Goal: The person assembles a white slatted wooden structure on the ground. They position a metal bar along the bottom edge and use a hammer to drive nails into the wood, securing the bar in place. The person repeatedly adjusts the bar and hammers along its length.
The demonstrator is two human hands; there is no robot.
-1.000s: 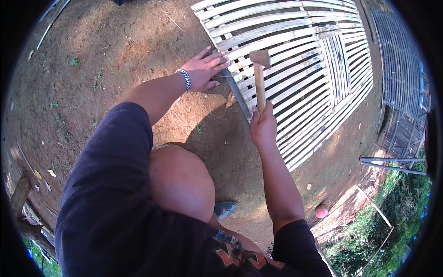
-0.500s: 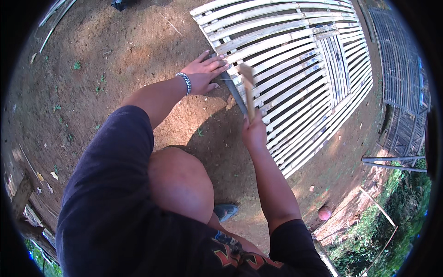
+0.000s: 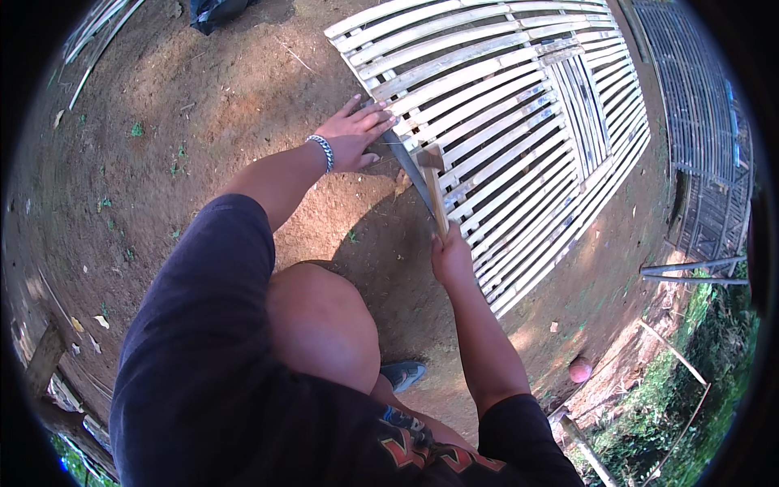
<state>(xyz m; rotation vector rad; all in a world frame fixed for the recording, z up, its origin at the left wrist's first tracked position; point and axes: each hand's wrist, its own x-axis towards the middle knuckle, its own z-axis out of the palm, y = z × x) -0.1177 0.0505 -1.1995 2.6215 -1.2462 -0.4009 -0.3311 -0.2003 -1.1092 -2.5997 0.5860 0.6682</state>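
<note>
A large panel of pale bamboo slats (image 3: 487, 109) lies in front of me, with a dark grey strip (image 3: 411, 172) along its near left edge. My left hand (image 3: 354, 135), a chain bracelet at its wrist, is laid with fingers spread over that edge, fingertips on the slat ends. My right hand (image 3: 452, 256) is closed round the wooden handle of what looks like a small hatchet (image 3: 438, 199). The hatchet's short, wide head is over the slat ends, just right of the strip; whether it touches them I cannot tell.
Brown soil surrounds the panel. My bent knee (image 3: 323, 321) and shoe (image 3: 403, 374) are below it. A reddish ball (image 3: 579, 370) lies at the lower right near green plants. A slatted structure (image 3: 698, 97) stands at the far right, and a dark bag (image 3: 215, 12) lies at the top.
The hatchet head has come down and toward me, and my right hand has shifted slightly lower. My left hand keeps its place on the panel edge. The view has tilted a little.
</note>
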